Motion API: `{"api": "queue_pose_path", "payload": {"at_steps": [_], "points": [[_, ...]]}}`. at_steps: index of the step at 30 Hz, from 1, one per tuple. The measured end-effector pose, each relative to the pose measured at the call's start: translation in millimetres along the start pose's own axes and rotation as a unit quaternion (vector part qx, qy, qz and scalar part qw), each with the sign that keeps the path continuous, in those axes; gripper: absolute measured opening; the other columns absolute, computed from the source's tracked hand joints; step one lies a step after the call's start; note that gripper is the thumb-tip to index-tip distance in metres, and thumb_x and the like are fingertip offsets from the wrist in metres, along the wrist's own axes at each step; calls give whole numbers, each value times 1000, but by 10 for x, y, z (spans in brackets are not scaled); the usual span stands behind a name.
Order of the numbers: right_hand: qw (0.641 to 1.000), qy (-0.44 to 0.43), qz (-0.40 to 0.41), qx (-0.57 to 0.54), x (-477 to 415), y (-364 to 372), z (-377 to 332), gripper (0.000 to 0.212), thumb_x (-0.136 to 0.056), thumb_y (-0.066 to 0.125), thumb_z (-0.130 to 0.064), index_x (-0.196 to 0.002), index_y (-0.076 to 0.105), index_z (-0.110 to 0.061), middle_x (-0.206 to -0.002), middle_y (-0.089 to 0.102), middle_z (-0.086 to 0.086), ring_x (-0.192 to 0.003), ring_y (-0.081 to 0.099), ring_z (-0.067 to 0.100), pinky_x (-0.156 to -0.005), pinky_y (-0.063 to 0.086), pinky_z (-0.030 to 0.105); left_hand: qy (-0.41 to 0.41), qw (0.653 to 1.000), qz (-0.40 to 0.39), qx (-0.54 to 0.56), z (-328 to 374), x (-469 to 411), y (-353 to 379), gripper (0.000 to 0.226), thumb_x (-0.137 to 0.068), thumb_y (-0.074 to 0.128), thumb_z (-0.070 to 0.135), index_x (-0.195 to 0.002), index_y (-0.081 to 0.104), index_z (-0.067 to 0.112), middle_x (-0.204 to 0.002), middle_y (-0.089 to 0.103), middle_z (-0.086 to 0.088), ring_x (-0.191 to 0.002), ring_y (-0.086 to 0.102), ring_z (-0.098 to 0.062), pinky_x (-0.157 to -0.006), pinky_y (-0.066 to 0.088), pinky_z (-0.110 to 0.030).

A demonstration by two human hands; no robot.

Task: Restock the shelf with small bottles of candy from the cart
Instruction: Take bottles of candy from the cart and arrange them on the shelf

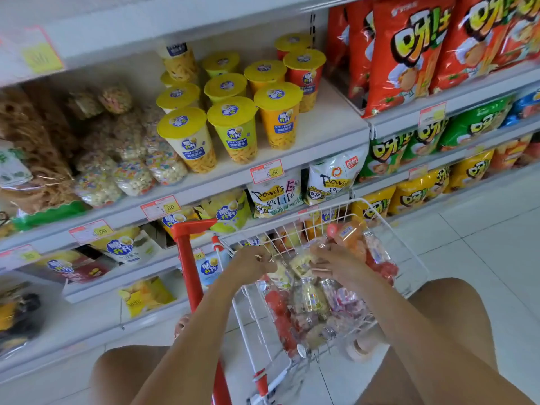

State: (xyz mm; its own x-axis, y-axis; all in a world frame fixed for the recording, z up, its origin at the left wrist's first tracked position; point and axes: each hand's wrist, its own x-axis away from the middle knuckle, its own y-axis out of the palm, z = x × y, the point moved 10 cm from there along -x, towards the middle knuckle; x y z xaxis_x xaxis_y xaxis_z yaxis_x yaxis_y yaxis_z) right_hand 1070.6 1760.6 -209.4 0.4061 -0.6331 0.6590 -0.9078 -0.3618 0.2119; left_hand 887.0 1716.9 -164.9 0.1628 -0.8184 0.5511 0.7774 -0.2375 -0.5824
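A white wire cart basket (407, 252) on a red frame (187, 258) stands in front of me, filled with several small clear candy bottles (311, 298) with metal caps. Both my hands reach into the basket. My left hand (254, 263) has its fingers curled around a pale yellow bottle (282, 274) near the basket's left side. My right hand (330, 263) closes on another small yellow bottle (301, 263) in the middle. An orange bottle (349, 232) lies just beyond my right hand.
Store shelves (321, 133) rise on the left and ahead, carrying yellow-lidded snack cups (233, 127), bagged snacks (96, 159) and red chip bags (409, 51). Price tags (266, 170) line the shelf edges. White tiled floor (482, 229) lies to the right. My bare knees flank the cart.
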Motion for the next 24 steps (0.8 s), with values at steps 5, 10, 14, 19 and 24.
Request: {"api": "queue_pose_path", "payload": {"at_steps": [5, 10, 14, 19, 24], "points": [[987, -93, -12, 134, 474, 506, -999, 61, -74, 65, -62, -106, 66, -10, -88, 67, 9, -77, 69, 21, -61, 54, 30, 83, 957, 28, 276, 322, 601, -791, 8, -88, 65, 17, -90, 63, 10, -81, 58, -5, -73, 60, -13, -72, 52, -21], [963, -208, 2, 169, 1066, 1160, -1844, 43, -74, 56, -68, -78, 67, -27, -78, 67, -9, -79, 63, 10, -87, 47, 36, 162, 865, 50, 472, 498, 1090, -1482, 29, -86, 64, 27, -108, 63, 7, -105, 57, -23, -92, 58, -32, -85, 50, -46], [948, -269, -8, 167, 1478, 1692, -2280, 46, -80, 50, -63, -71, 58, -18, -50, 55, -7, -42, 51, 6, -44, 38, 18, 182, 856, 182, 449, 488, 1559, -2107, 26, -84, 61, 35, -87, 56, 9, -74, 50, -7, -62, 53, -10, -60, 52, -25], [933, -318, -141, 93, 1865, 2557, -2747, 33, -71, 60, -44, -85, 60, -15, -66, 56, 3, -44, 53, 10, -43, 43, 18, 233, 837, 365, 335, 452, 2238, -3102, 30, -86, 63, 38, -77, 56, 11, -54, 50, 12, -54, 53, -5, -64, 50, -32], [887, -411, -187, 96, 2142, 3365, -3395, 12, -77, 69, -8, -88, 64, -7, -72, 67, 3, -52, 60, 10, -52, 52, 16, 277, 764, 513, 278, 481, 2948, -4200, 34, -80, 68, 46, -77, 59, 12, -64, 58, 1, -66, 56, -15, -59, 49, -32]]}}
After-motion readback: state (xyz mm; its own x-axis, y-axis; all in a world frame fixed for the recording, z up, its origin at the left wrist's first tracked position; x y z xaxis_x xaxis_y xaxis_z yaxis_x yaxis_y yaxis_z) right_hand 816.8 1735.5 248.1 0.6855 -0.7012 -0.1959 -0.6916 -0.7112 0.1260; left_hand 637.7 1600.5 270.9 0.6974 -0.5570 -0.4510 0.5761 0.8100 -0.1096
